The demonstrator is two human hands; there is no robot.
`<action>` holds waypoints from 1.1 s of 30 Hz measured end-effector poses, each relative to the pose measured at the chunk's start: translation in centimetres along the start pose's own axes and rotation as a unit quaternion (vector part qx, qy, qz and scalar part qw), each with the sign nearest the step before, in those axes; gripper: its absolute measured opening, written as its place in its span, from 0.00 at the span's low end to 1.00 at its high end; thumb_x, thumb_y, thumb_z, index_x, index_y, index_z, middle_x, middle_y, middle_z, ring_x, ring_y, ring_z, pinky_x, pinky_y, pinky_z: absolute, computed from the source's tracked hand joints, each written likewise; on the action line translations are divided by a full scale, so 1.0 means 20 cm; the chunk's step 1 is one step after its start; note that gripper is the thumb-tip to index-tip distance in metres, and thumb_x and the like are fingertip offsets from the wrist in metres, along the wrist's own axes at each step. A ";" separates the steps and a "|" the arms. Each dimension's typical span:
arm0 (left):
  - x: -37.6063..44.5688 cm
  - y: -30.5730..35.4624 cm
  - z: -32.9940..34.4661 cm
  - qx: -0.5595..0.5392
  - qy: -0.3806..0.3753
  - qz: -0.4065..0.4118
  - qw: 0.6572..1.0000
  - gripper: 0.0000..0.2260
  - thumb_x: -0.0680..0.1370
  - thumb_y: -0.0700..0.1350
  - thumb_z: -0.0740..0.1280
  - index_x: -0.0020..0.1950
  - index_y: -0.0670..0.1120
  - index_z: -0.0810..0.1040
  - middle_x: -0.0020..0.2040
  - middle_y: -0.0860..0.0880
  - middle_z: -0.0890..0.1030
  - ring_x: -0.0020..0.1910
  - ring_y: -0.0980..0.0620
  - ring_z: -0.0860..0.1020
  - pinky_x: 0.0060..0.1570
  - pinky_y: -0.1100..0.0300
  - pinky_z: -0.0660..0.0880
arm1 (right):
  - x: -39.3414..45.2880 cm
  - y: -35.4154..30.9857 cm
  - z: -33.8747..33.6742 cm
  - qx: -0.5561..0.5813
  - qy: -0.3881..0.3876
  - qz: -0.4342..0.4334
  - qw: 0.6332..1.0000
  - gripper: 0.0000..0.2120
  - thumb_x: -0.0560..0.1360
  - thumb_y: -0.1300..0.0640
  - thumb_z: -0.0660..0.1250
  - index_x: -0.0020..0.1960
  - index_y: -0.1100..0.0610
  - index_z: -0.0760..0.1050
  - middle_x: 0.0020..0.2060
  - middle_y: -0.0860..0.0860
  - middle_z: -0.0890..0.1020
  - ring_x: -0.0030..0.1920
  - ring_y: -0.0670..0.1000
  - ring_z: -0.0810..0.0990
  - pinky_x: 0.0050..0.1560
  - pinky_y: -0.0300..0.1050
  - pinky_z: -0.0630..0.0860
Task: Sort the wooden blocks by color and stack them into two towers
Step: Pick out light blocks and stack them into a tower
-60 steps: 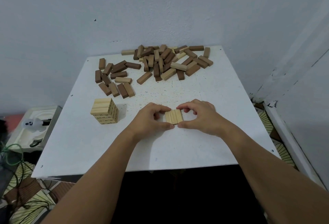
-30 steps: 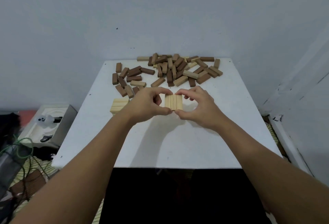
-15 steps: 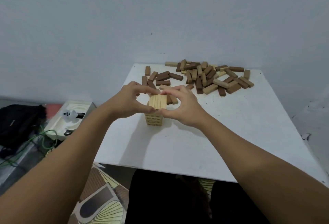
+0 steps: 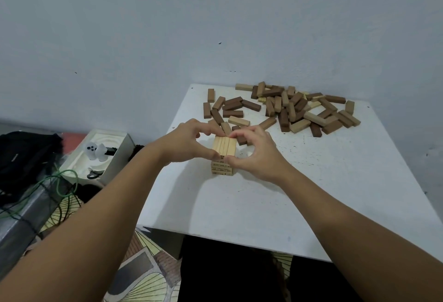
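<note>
A low tower of light wooden blocks (image 4: 222,169) stands on the white table (image 4: 299,193). On top of it lies a row of three light blocks (image 4: 224,145), side by side. My left hand (image 4: 187,142) pinches that row from the left, thumb at its near end and fingers at its far end. My right hand (image 4: 254,153) pinches it from the right the same way. A pile of mixed dark and light blocks (image 4: 299,110) lies at the table's far side. A looser group of mostly dark blocks (image 4: 227,110) lies to its left.
The table stands against a grey wall. Left of it, on the floor, are a white tray (image 4: 100,155) with a small ghost-like figure, a black bag (image 4: 26,155) and a green cable (image 4: 55,184). Patterned floor shows below the table's near edge.
Both hands lifted the row of three light blocks off the table, carried it left and set it down on the light tower. The camera turned left with them.
</note>
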State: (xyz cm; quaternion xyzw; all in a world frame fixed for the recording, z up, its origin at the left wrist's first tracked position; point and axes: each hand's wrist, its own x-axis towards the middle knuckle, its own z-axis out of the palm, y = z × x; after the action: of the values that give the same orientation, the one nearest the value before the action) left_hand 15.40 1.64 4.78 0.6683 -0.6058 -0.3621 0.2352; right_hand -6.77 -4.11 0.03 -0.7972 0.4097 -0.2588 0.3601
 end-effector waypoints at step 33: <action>0.02 -0.11 -0.02 -0.112 -0.044 -0.034 0.992 0.24 0.68 0.47 0.83 0.61 0.65 0.84 0.65 0.51 0.75 0.61 0.48 0.71 0.65 0.49 0.72 | -0.05 0.06 -0.01 0.138 -0.045 0.057 0.988 0.26 0.71 0.49 0.80 0.65 0.36 0.76 0.64 0.43 0.71 0.66 0.40 0.68 0.55 0.34 0.69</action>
State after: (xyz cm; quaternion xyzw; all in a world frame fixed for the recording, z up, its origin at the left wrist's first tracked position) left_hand 17.09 1.60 3.17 0.6410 -0.5481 -0.4650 0.2691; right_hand -8.02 -3.77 -0.97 -0.7259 0.3986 -0.2555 0.4988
